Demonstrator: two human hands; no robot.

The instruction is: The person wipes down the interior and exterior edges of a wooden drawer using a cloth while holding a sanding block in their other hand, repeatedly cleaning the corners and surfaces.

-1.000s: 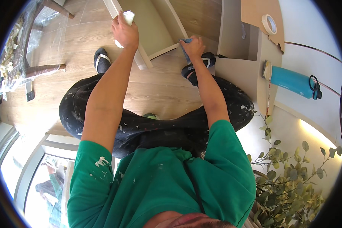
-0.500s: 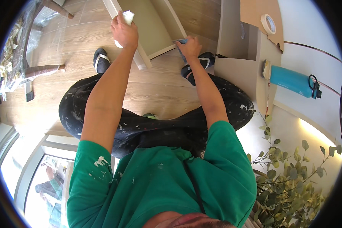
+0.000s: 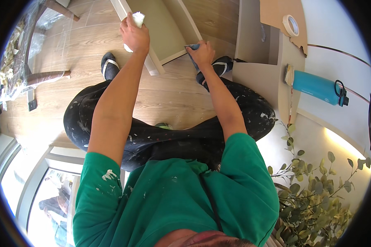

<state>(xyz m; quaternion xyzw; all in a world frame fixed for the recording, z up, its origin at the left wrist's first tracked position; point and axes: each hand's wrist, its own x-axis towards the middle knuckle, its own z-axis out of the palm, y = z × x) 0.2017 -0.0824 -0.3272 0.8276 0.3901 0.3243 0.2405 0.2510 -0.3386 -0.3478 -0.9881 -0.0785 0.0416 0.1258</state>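
Observation:
A shallow pale drawer [image 3: 184,24] with a light panel inside rests on the floor in front of me. My left hand [image 3: 135,38] is closed around a crumpled white cloth [image 3: 137,19] by the drawer's left front board. Part of the cloth sticks out above the fingers and below the palm. At the right near corner, my right hand [image 3: 203,54] pinches a folded grey-blue sheet of sandpaper [image 3: 192,47] against the edge. The sheet's lower end hangs beside that corner. The fingertips of this hand are partly hidden.
To the right stands a pale cabinet [image 3: 257,78] with cardboard [image 3: 278,14], a masking tape roll [image 3: 291,25], a paintbrush [image 3: 289,76] and a blue bottle [image 3: 319,87]. A leafy plant [image 3: 313,193] is lower right. Plastic-wrapped furniture [image 3: 31,45] stands left. My feet flank the drawer.
My right hand has moved slightly left with the sandpaper along the drawer's corner. The left hand and the cloth have stayed almost in place.

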